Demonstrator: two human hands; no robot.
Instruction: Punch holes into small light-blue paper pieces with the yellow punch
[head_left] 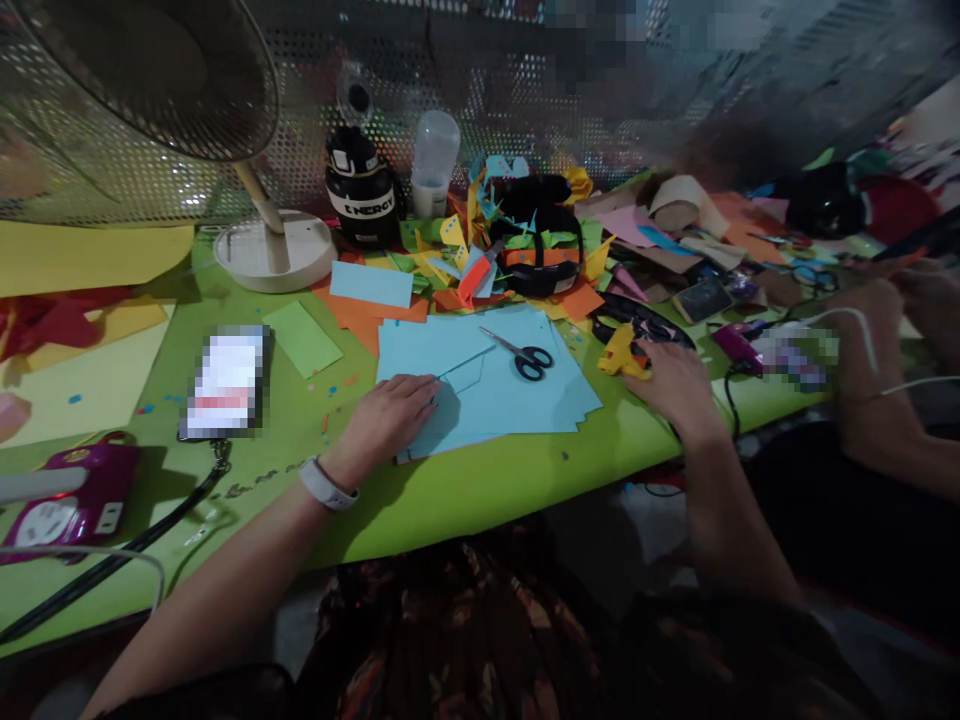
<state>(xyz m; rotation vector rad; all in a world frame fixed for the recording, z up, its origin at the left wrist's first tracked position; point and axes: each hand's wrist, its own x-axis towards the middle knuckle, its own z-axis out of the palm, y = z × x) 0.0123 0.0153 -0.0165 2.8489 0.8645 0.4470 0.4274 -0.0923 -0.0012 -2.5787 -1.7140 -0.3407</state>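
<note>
A stack of light blue paper lies on the green tabletop in front of me. My left hand, with a pale watch band on its wrist, rests at the stack's left edge. Its fingers are closed on a small piece of blue paper lying over the stack; the grip itself is partly hidden. Black-handled scissors lie on the stack with partly open blades. To the right, my right hand is closed around what looks like a yellow glue gun, beside a dark tray.
A phone, purple power strip and fan stand left. Behind are a black bottle, paper scraps and an orange-red cutter. Another person's arm is near a second purple power strip at right.
</note>
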